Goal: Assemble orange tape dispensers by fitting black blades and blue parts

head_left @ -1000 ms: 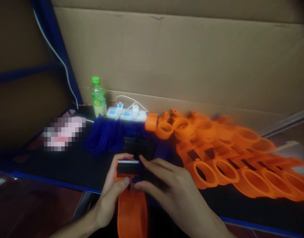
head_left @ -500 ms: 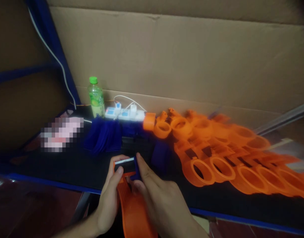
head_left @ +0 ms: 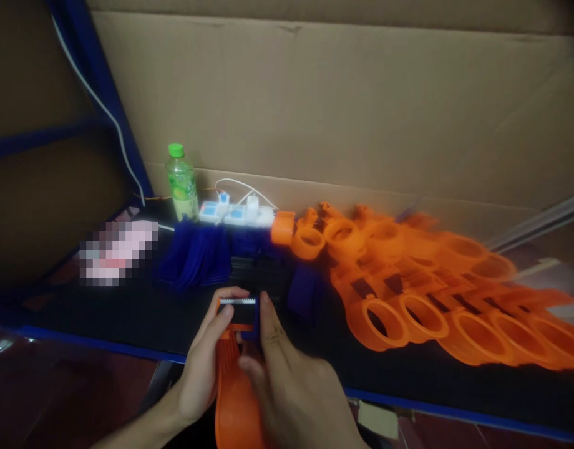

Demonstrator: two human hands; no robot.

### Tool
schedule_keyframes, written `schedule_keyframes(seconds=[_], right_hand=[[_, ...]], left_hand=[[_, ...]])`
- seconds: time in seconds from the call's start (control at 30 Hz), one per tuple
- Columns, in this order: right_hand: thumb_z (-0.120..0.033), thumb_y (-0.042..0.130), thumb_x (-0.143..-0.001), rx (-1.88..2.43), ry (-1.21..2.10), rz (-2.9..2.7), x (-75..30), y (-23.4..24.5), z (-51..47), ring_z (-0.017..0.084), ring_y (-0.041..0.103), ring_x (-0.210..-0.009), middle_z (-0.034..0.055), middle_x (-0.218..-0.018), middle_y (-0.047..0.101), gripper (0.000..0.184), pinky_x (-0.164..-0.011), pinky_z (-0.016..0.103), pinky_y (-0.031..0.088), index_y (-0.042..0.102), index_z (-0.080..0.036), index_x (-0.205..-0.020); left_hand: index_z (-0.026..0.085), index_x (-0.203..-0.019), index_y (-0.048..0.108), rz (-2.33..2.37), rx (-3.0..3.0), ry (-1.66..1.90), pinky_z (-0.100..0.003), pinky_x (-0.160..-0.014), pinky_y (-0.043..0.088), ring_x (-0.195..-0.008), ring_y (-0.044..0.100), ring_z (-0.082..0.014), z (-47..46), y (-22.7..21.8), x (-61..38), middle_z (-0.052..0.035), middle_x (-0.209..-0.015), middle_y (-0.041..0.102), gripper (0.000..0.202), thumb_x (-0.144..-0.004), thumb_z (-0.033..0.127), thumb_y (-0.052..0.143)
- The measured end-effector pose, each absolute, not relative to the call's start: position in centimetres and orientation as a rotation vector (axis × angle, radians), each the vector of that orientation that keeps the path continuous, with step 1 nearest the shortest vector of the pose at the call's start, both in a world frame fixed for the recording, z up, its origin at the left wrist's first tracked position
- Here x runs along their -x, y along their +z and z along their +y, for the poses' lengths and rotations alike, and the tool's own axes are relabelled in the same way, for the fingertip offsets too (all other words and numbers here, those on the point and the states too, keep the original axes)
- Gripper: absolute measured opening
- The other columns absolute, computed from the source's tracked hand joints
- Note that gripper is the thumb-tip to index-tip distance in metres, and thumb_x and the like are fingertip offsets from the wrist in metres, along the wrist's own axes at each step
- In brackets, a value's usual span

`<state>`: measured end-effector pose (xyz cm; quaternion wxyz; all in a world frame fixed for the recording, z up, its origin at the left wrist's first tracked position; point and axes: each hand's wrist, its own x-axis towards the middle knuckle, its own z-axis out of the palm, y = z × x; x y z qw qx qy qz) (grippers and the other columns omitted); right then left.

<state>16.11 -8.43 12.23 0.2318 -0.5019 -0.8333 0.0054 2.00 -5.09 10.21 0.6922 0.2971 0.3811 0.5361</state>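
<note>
An orange plastic part (head_left: 238, 399) with a ribbed neck and a broad curved body is held between both hands. At its top sits a dark rectangular panel with a white toothed strip (head_left: 238, 301) along the far edge. My left hand (head_left: 203, 362) closes round the head's left side, its thumb resting on the panel. My right hand (head_left: 291, 368) grips the right side, fingers against a blue plastic piece (head_left: 256, 318) on the head's edge and thumb by the neck. The undersides of the fingers are hidden.
Several orange ring-ended parts (head_left: 378, 324) cover the right of the black table (head_left: 100, 321). Stacked blue plates (head_left: 193, 255), a white power strip (head_left: 240, 214) and a green-capped bottle (head_left: 181, 184) stand behind my hands. A cardboard wall (head_left: 315, 106) closes off the back.
The held orange part has turned slightly, bringing its toothed strip closer to level, and its lower body has swung left. Both hands keep their hold, my right thumb having shifted down beside the neck.
</note>
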Motion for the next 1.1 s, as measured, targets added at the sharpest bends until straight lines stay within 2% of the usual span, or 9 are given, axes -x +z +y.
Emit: schedule_keyframes(seconds=[0.1, 0.2, 0.3, 0.43, 0.53, 0.63, 0.87, 1.0, 1.1], right_hand=[[-0.025, 0.033, -0.103, 1.246, 0.344, -2.224, -16.6, 12.7, -8.4, 0.023, 0.060, -0.124, 0.0152, -0.151, 0.040, 0.063, -0.090, 0.031, 0.059, 0.007, -0.015, -0.159], [-0.032, 0.044, -0.100, 1.228, 0.592, -2.066, -17.3, 13.3, -8.9, 0.021, 0.052, -0.133, 0.0102, -0.150, 0.045, 0.061, -0.107, 0.033, 0.049, 0.025, -0.019, -0.157], [-0.040, 0.058, -0.092, 1.351, 0.719, -1.974, -17.9, 13.5, -9.6, 0.025, 0.061, -0.122, 0.0112, -0.137, 0.059, 0.065, -0.099, 0.035, 0.054, 0.040, -0.019, -0.151], [-0.033, 0.056, -0.094, 1.368, 0.962, -1.981, -18.2, 13.5, -9.8, 0.017, 0.071, -0.089, 0.0031, -0.104, 0.074, 0.026, -0.077, 0.023, 0.057, 0.070, -0.022, -0.113], [-0.028, 0.045, -0.100, 1.394, 0.861, -1.921, -18.7, 13.4, -9.5, 0.013, 0.069, -0.080, 0.0015, -0.092, 0.072, 0.027, -0.072, 0.019, 0.054, 0.071, -0.021, -0.099], [-0.027, 0.045, -0.099, 1.534, 0.596, -1.903, -19.3, 13.0, -9.4, 0.015, 0.069, -0.088, 0.0030, -0.102, 0.071, 0.027, -0.076, 0.023, 0.053, 0.070, -0.023, -0.109], [-0.037, 0.047, -0.100, 1.568, 0.456, -2.101, -20.1, 13.8, -9.7, 0.016, 0.069, -0.092, 0.0001, -0.109, 0.069, 0.027, -0.076, 0.025, 0.052, 0.065, -0.030, -0.119], [-0.044, 0.041, -0.102, 1.808, 0.265, -2.007, -21.0, 14.9, -7.0, 0.015, 0.067, -0.072, 0.0011, -0.084, 0.070, 0.038, -0.060, 0.025, 0.043, 0.067, -0.022, -0.085], [-0.043, 0.042, -0.101, 2.093, 0.043, -2.007, -21.5, 14.8, -3.5, 0.018, 0.066, -0.068, 0.0038, -0.079, 0.070, 0.038, -0.053, 0.027, 0.032, 0.064, -0.019, -0.082]], left_hand=[[0.023, -0.108, 0.065, 0.836, -0.545, 1.271, -0.028, -0.063, 0.051, -0.061, 0.062, -0.0166, -5.0, 10.9, -1.9, 0.0002, -0.072, 0.065, 0.031, -0.089, 0.045, 0.056], [0.024, -0.109, 0.062, 0.742, -0.456, 1.342, -0.027, -0.055, 0.049, -0.054, 0.059, -0.0164, -5.1, 11.7, -1.8, 0.0025, -0.058, 0.057, 0.032, -0.092, 0.047, 0.048], [0.026, -0.108, 0.060, 0.664, -0.441, 1.434, -0.026, -0.053, 0.049, -0.055, 0.059, -0.0146, -5.4, 12.1, -1.8, 0.0005, -0.074, 0.064, 0.028, -0.094, 0.046, 0.046], [0.028, -0.115, 0.060, 0.615, -0.456, 1.402, -0.033, -0.068, 0.055, -0.071, 0.068, -0.0186, -5.6, 11.5, -2.1, -0.0029, -0.096, 0.070, 0.031, -0.093, 0.048, 0.050], [0.024, -0.133, 0.057, 0.668, -0.518, 1.366, -0.042, -0.094, 0.051, -0.105, 0.067, -0.0282, -5.3, 10.7, -2.5, -0.0102, -0.122, 0.068, 0.046, -0.094, 0.048, 0.051], [0.024, -0.141, 0.052, 0.692, -0.601, 1.336, -0.048, -0.109, 0.039, -0.129, 0.054, -0.0333, -4.8, 10.2, -2.5, -0.0119, -0.139, 0.061, 0.053, -0.094, 0.047, 0.054], [0.025, -0.143, 0.052, 0.798, -0.703, 1.245, -0.048, -0.112, 0.036, -0.129, 0.054, -0.0336, -4.8, 10.0, -1.8, -0.0122, -0.138, 0.063, 0.060, -0.086, 0.035, 0.070], [0.023, -0.141, 0.054, 0.790, -0.683, 1.235, -0.046, -0.104, 0.044, -0.124, 0.059, -0.0337, -4.9, 9.9, -1.8, -0.0138, -0.136, 0.064, 0.057, -0.087, 0.034, 0.070], [0.022, -0.138, 0.057, 0.749, -0.721, 1.236, -0.040, -0.100, 0.048, -0.125, 0.057, -0.0335, -4.9, 9.7, -1.8, -0.0139, -0.138, 0.062, 0.056, -0.086, 0.032, 0.071]])
